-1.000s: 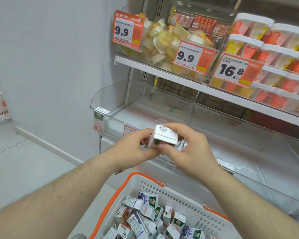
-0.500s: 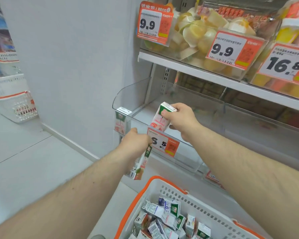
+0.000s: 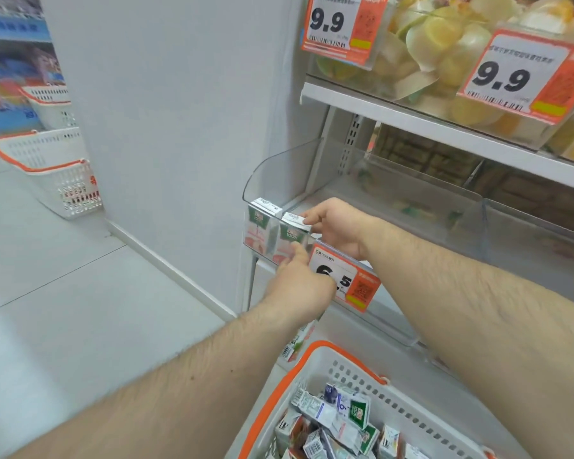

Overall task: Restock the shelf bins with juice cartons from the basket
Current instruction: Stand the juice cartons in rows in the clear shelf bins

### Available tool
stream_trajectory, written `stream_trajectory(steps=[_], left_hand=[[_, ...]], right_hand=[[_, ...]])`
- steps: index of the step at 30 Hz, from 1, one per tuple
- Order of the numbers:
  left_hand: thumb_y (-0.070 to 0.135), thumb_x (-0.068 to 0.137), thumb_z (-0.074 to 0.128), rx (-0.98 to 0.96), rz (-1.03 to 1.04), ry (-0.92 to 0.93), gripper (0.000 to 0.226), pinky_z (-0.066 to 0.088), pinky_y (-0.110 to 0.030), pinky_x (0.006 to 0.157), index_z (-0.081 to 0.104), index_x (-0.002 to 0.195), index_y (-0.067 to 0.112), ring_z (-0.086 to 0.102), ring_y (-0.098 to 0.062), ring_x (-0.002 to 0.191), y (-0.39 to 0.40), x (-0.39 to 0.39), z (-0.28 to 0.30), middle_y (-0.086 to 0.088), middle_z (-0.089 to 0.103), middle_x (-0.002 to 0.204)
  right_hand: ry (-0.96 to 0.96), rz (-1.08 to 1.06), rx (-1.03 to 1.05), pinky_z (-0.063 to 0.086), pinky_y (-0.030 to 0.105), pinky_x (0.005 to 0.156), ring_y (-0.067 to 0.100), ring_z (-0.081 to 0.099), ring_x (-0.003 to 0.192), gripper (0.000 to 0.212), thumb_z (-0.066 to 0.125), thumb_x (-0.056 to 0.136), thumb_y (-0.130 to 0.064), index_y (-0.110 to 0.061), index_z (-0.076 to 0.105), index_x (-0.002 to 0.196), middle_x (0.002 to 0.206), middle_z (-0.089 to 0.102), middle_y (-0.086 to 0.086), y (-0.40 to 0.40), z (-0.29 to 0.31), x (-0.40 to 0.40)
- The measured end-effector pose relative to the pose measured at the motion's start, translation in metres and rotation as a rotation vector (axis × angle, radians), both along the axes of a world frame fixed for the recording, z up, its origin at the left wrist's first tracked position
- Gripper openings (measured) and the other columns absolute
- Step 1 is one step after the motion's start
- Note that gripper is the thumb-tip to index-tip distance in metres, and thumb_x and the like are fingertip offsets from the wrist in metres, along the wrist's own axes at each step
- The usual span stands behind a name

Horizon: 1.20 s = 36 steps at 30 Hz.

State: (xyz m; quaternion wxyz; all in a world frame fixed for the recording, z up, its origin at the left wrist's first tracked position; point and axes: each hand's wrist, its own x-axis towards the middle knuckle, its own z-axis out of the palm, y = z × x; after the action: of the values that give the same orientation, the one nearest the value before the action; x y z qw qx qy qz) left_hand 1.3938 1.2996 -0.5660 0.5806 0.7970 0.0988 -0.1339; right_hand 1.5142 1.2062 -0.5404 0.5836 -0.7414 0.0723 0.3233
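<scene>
The right hand point(image 3: 337, 226) reaches into the clear plastic shelf bin point(image 3: 279, 170) and holds a small green-and-white juice carton point(image 3: 294, 230) by its top, fingers curled over the edge, standing it upright just beside another carton of the same kind point(image 3: 259, 223) at the bin's left front corner. The left hand point(image 3: 300, 281) is outside the bin's front wall, closed round a further carton point(image 3: 295, 342) that hangs below the fist, its thumb touching the clear wall. A white and orange price tag reading 6.5 point(image 3: 348, 283) hangs on the bin's front. Below, a white plastic basket with an orange rim point(image 3: 312, 359) holds a jumble of loose juice cartons point(image 3: 338, 422).
</scene>
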Motion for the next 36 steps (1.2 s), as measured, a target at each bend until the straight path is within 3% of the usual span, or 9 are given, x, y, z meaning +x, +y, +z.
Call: stream_trajectory(steps=[4, 7, 10, 13, 17, 23, 28, 32, 36], left_hand=[[0.015, 0.084, 0.051, -0.044, 0.031, 0.004, 0.091, 0.04, -0.021, 0.06, -0.003, 0.154, 0.038, 0.047, -0.022, 0.126, 0.0, 0.004, -0.002, 0.007, 0.029, 0.158], [0.012, 0.087, 0.05, -0.069, 0.033, -0.002, 0.089, 0.04, -0.022, 0.061, -0.002, 0.155, 0.036, 0.047, -0.018, 0.118, 0.0, 0.003, -0.001, 0.004, 0.027, 0.159], [0.012, 0.088, 0.05, -0.073, 0.031, -0.025, 0.086, 0.04, -0.025, 0.075, 0.003, 0.155, 0.036, 0.047, -0.02, 0.124, 0.0, 0.001, 0.003, 0.001, 0.028, 0.158], [0.013, 0.085, 0.051, -0.151, 0.099, -0.067, 0.075, 0.048, -0.023, 0.063, 0.029, 0.151, 0.038, 0.058, -0.006, 0.085, 0.003, -0.003, 0.008, 0.005, 0.054, 0.133], [0.018, 0.078, 0.056, -0.285, 0.264, -0.136, 0.043, 0.057, -0.041, 0.081, 0.061, 0.118, 0.032, 0.07, -0.018, 0.082, 0.012, -0.006, 0.016, 0.003, 0.071, 0.099], [0.01, 0.084, 0.054, -0.638, 0.117, -0.059, 0.02, 0.051, -0.042, 0.075, 0.07, 0.096, 0.014, 0.066, -0.035, 0.08, -0.002, -0.031, 0.034, -0.02, 0.069, 0.09], [0.013, 0.092, 0.046, -0.799, -0.067, -0.067, 0.018, 0.048, -0.031, 0.064, 0.063, 0.095, 0.008, 0.063, -0.028, 0.061, -0.034, -0.049, 0.047, -0.018, 0.068, 0.07], [0.015, 0.096, 0.042, -0.844, -0.191, -0.081, 0.024, 0.05, -0.036, 0.069, 0.064, 0.09, 0.01, 0.061, -0.03, 0.07, -0.068, -0.065, 0.049, -0.014, 0.068, 0.071], [0.02, 0.096, 0.048, -0.787, -0.348, -0.113, 0.024, 0.055, -0.037, 0.07, 0.071, 0.09, 0.015, 0.069, -0.027, 0.079, -0.099, -0.083, 0.049, -0.009, 0.075, 0.087]], right_hand=[[0.043, 0.019, 0.097, 0.04, 0.048, 0.105, 0.03, 0.052, 0.106, 0.062, 0.057, 0.074, -0.013, -0.002, 0.055, 0.135, 0.128, 0.06, 0.013, -0.001, -0.008, 0.003], [-0.018, 0.035, 0.042, 0.043, 0.047, 0.1, 0.029, 0.057, 0.102, 0.025, 0.046, 0.096, -0.013, -0.009, 0.061, 0.115, 0.112, 0.068, 0.011, -0.002, -0.008, 0.001], [-0.071, 0.1, -0.069, 0.048, 0.04, 0.084, 0.026, 0.062, 0.091, 0.022, 0.045, 0.101, -0.017, -0.009, 0.062, 0.112, 0.1, 0.071, 0.008, -0.002, 0.001, -0.005], [-0.1, 0.166, -0.254, 0.049, 0.04, 0.087, 0.022, 0.062, 0.092, 0.028, 0.047, 0.103, -0.029, -0.015, 0.062, 0.121, 0.104, 0.067, -0.001, -0.001, 0.013, -0.017], [-0.617, 0.049, -0.644, 0.049, 0.035, 0.089, 0.022, 0.06, 0.102, 0.028, 0.059, 0.096, -0.032, -0.011, 0.069, 0.111, 0.112, 0.068, 0.004, -0.008, 0.029, -0.036], [-1.074, -0.313, -0.363, 0.051, 0.025, 0.072, 0.01, 0.062, 0.074, 0.017, 0.066, 0.081, -0.007, -0.022, 0.07, 0.074, 0.073, 0.068, -0.01, -0.047, 0.04, -0.129], [-0.898, -0.457, -0.14, 0.048, 0.022, 0.062, 0.01, 0.058, 0.063, 0.019, 0.073, 0.075, 0.005, -0.012, 0.065, 0.073, 0.069, 0.065, 0.002, -0.085, 0.028, -0.21], [-0.561, -0.374, 0.125, 0.046, 0.013, 0.053, 0.004, 0.062, 0.058, 0.046, 0.076, 0.063, -0.009, -0.003, 0.058, 0.104, 0.08, 0.068, 0.008, -0.106, 0.024, -0.249], [-0.654, -0.347, -0.014, 0.058, 0.029, 0.073, 0.013, 0.071, 0.081, 0.046, 0.075, 0.08, 0.005, -0.018, 0.059, 0.117, 0.097, 0.074, 0.006, -0.126, 0.017, -0.279]])
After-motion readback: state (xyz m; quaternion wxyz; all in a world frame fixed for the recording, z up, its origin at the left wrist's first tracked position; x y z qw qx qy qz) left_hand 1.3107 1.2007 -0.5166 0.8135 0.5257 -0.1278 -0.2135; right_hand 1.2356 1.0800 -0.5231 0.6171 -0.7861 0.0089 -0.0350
